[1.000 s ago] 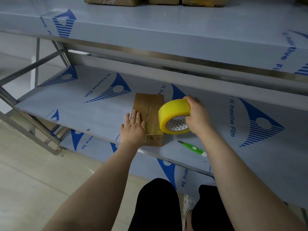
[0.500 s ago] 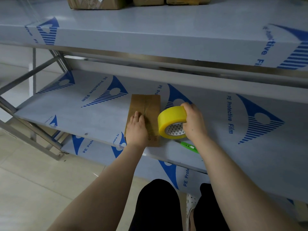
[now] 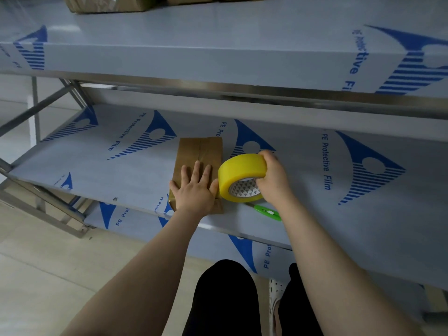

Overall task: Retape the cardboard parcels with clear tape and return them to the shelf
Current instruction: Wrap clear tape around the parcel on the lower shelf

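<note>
While in right hand (image 3: 272, 181), one roll (image 3: 238, 170)

Shelf film (image 3: 278, 151) reads "PE Protective Film".

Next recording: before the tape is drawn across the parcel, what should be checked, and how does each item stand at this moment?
1. Small brown cardboard parcel lies flat on the film-covered middle shelf: ok.
2. Left hand presses flat on the parcel's near end, fingers straight: ok.
3. Right hand grips the yellow roll of tape at the parcel's right edge: ok.
4. Free tape end stuck to the parcel: cannot tell, since clear tape does not show here.
5. Green plastic cutter lies on the shelf by the right wrist, in reach: ok.
</note>
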